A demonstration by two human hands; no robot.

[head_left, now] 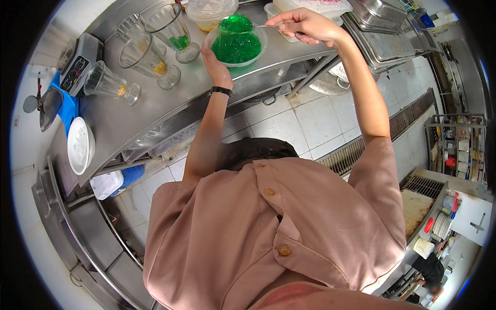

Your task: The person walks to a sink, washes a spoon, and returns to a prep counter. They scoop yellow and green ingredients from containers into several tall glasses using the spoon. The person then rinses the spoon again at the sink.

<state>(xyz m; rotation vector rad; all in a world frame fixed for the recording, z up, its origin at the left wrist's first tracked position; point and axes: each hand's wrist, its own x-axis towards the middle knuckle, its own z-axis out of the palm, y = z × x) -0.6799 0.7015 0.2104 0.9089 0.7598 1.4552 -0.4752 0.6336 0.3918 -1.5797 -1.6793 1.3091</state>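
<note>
My left hand point(217, 71) holds the near left side of a clear plastic bowl point(264, 50); the bowl partly hides its fingers. Shiny green jelly point(235, 50) fills much of the bowl. In my right hand point(308, 26) is a metal spoon point(264, 26), gripped by its handle. A lump of green jelly point(236, 24) sits on the spoon, over the bowl's far edge. Left of the bowl stands a footed dessert glass point(168, 26) with some green jelly at its bottom. Nearer me, a second footed glass point(142, 57) and a third glass point(109, 82) contain yellow pieces.
Another glass point(129, 27) stands farther back. Behind the bowl is a plastic tub point(212, 8) of something yellow. A scale-like appliance point(82, 62) and a white bowl point(81, 145) lie along the counter's left. Metal trays point(372, 44) are stacked at right. Another person point(430, 271) appears far lower right.
</note>
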